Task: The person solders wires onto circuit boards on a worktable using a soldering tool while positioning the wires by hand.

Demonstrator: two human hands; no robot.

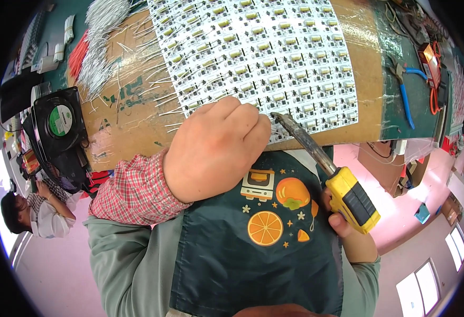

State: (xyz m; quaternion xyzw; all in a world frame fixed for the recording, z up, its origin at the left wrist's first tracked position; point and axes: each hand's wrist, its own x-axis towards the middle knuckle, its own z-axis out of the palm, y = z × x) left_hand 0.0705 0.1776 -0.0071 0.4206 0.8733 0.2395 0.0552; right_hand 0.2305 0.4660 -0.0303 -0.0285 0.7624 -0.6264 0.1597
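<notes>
A white panel of small circuit boards (282,68) lies on the brown work surface, with rows of chips and yellowish parts. Thin white wires (166,82) stick out from its left side. Over its near edge my left hand (219,142) is closed, knuckles up; its fingertips and whatever they pinch are hidden. My right hand (342,224) grips a soldering iron (354,199) by its yellow and black handle. The iron's dark tip points up and left, at the panel just right of my left hand; whether it touches is unclear.
Piles of white wires (102,47) and red wires (77,58) lie at the far left. A black fan (57,124) stands at the left edge. Blue-handled pliers (405,100) and an orange boxed device (430,63) are at the right. Another person (47,211) sits further left.
</notes>
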